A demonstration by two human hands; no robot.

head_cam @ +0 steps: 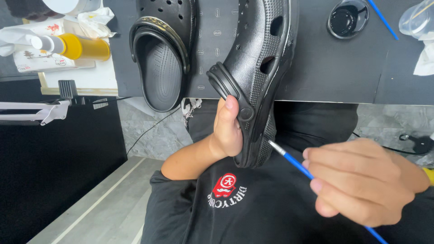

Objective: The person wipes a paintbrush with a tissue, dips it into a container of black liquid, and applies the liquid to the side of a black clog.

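The left hand (pixel 227 129) is gripping a black clog (pixel 257 77), fingers hidden behind its heel, while the right hand (pixel 361 180) is pinching a blue paintbrush (pixel 294 162), its end cut off below.

surface: a black table (pixel 325 68) across the far part of the scene, its near edge running left to right
left on it: a black perforated clog (pixel 162 54), its heel end jutting past the near edge
far right on it: a round dish of black liquid (pixel 347 18), with a blue stick (pixel 383 20) just beside it
right corner: a clear plastic piece (pixel 418 18) and white paper (pixel 425 58)
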